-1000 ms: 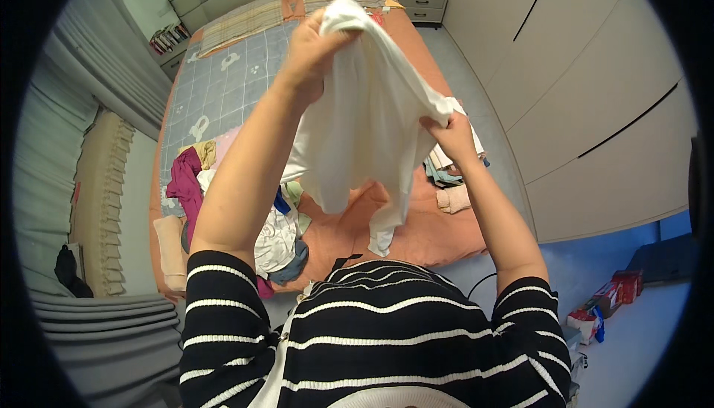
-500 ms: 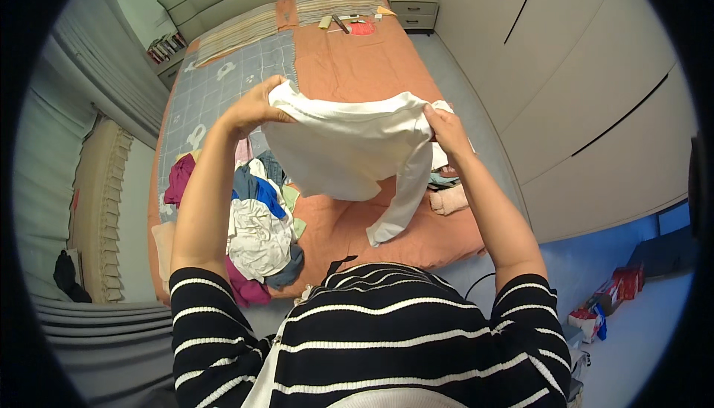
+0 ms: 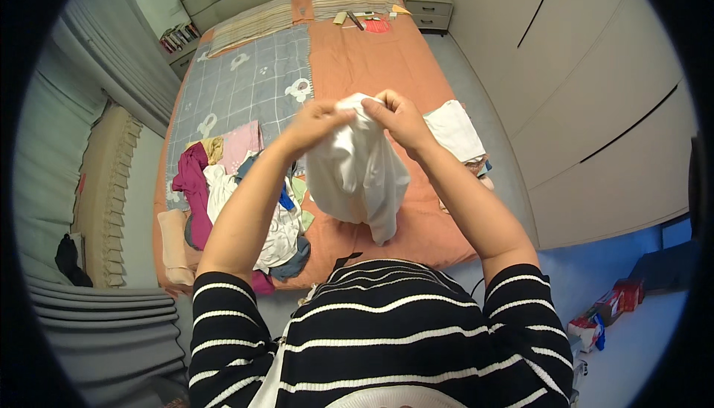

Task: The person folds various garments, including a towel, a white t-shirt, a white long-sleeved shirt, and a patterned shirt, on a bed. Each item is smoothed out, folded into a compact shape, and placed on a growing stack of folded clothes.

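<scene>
A white long-sleeved top hangs bunched above the orange-covered bed, its lower end near the front of the mattress. My left hand, slightly smeared by motion, grips its upper edge. Close beside it, my right hand pinches the same edge between thumb and fingers. Below my left forearm spreads a loose heap of clothes, with a magenta garment, a pink cloth and a crumpled white garment. Beyond my right forearm lies a white folded garment on top of a stack, partly hidden by the arm.
A grey patterned blanket covers the bed's far left. Small items and a red piece lie near the striped pillows. Beige wardrobes line the right, a nightstand stands far right, and curtains hang left.
My hands have come together from wide apart, gathering the stretched top into a narrow hanging bunch. The view has shifted a little, and the folded white garment at right is now uncovered.
</scene>
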Available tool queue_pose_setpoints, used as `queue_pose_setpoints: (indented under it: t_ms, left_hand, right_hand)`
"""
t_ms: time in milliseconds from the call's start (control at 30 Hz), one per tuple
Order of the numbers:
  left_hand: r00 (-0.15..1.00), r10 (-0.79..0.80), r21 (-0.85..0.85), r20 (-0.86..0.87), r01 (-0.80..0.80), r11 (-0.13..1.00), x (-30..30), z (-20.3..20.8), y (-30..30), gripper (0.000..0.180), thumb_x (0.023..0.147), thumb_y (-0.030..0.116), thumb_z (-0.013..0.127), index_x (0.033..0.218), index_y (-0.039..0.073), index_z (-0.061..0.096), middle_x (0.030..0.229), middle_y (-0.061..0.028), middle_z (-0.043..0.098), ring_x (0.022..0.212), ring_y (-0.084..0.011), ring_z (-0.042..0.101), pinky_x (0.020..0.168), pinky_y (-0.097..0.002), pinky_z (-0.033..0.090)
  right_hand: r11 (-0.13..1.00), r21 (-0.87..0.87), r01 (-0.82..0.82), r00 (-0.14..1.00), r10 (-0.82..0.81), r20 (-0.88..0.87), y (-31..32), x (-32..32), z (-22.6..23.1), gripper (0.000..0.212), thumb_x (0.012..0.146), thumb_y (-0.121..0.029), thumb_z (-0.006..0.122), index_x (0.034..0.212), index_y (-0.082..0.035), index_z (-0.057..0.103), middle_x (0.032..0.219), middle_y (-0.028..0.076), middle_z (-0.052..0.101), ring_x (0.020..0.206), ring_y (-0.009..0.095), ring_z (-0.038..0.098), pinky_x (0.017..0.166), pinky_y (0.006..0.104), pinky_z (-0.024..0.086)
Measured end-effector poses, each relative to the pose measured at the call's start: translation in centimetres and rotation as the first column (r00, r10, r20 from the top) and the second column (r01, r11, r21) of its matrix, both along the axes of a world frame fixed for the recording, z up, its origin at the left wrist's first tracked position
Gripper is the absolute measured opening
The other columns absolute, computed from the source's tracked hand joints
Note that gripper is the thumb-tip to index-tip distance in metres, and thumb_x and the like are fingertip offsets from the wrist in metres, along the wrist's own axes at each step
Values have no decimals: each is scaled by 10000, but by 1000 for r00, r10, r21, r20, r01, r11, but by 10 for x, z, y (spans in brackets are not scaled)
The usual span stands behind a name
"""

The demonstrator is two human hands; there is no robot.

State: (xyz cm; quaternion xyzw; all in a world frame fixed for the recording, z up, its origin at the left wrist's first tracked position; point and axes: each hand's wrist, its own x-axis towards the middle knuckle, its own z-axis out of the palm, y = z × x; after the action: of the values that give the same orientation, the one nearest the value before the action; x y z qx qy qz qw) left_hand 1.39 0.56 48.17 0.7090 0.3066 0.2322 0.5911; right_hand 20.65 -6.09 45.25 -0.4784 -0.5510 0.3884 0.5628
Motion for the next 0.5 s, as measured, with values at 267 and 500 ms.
queue_pose_setpoints:
  t_ms: [267,500]
  left_hand:
    - [908,158,-66,389,-144,987,-19,40,8,231,909,260,599,978,44,646,829,6,648,699,-56,584,624,-216,466]
    - [921,282,127,269,-324,938,-103,62,62,226,918,274,585,882,53,621,780,47,574,677,-37,489,608,-204,386]
  right_hand:
    - [958,6,288,737,-226,637,-37,-30,-117,405,723,-132,610,1112,-41,548,971,211,596,821,359,598,745,401,480]
    - [803,70,591,591,-491,640,-21,92,-119,187,794,-142,479,824,-33,627,761,198,629,733,380,615,639,446,476]
